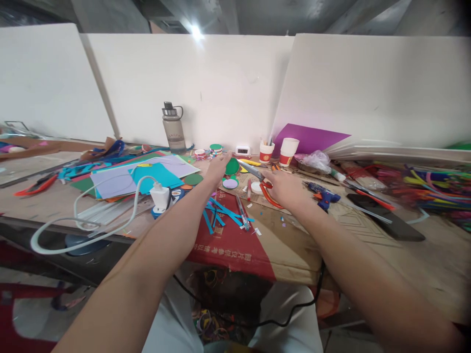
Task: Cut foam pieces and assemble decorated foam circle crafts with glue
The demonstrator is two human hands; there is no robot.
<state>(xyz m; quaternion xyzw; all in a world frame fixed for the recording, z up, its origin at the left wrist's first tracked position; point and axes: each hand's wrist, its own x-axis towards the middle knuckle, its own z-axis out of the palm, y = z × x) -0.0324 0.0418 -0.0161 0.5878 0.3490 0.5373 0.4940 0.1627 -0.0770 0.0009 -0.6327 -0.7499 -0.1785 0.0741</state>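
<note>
My left hand (220, 165) is closed at the edge of a green paper circle (231, 167), its fingers partly hidden by the hand itself. In my right hand (282, 185) is a pair of scissors (253, 171) with orange-red handles; the blades point left, and their tips are close to the green circle. Just below lies a lilac disc (230, 184). A white round piece (256, 187) and a red marker (249, 189) are near the scissors. Closer to me, blue paper strips (224, 214) and a utility knife (243, 214) lie on red-printed cardboard (235, 250).
Coloured paper sheets (114, 179) and a white charger (159, 196) with its cable are on the left. A water bottle (173, 128) and paper cups (288, 151) stand at the back. To the right are a blue glue gun (324, 195), a black phone (390, 220) and pipe cleaners (434, 189).
</note>
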